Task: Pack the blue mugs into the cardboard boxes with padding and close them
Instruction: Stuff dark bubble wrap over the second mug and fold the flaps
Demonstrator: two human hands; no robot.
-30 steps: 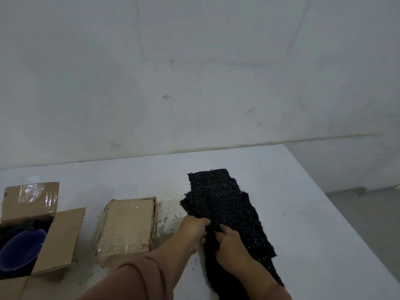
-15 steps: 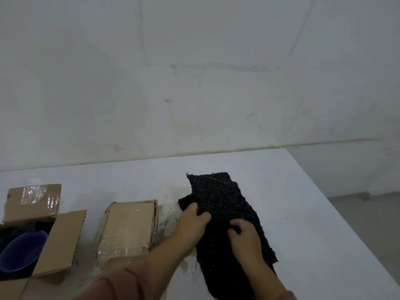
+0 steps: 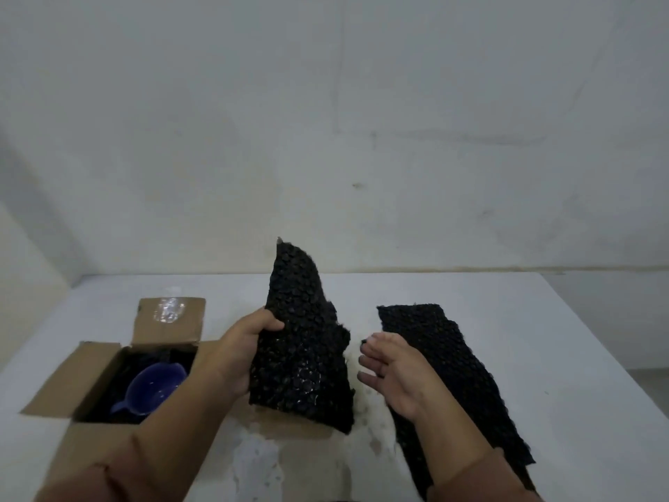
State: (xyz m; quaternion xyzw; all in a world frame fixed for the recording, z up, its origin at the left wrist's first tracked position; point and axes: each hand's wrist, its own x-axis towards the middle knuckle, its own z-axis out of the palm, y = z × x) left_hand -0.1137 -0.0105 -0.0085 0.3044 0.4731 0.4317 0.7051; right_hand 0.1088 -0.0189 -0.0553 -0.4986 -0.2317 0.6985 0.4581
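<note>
Now raised off white table, clasped in left grip: black padding sheet; right grip released beside it; grey wall behind.

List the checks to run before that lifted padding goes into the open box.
1. Left hand grip on lifted padding sheet: ok, fingers curled round its edge.
2. Right hand free: ok, open, empty.
3. Open box flaps spread: ok.
4. Blue mug inside it: ok, on dark padding.
5. Second padding sheet clear of path: ok, flat on table at right.
6. Other box shut: cannot tell, mostly hidden.
</note>
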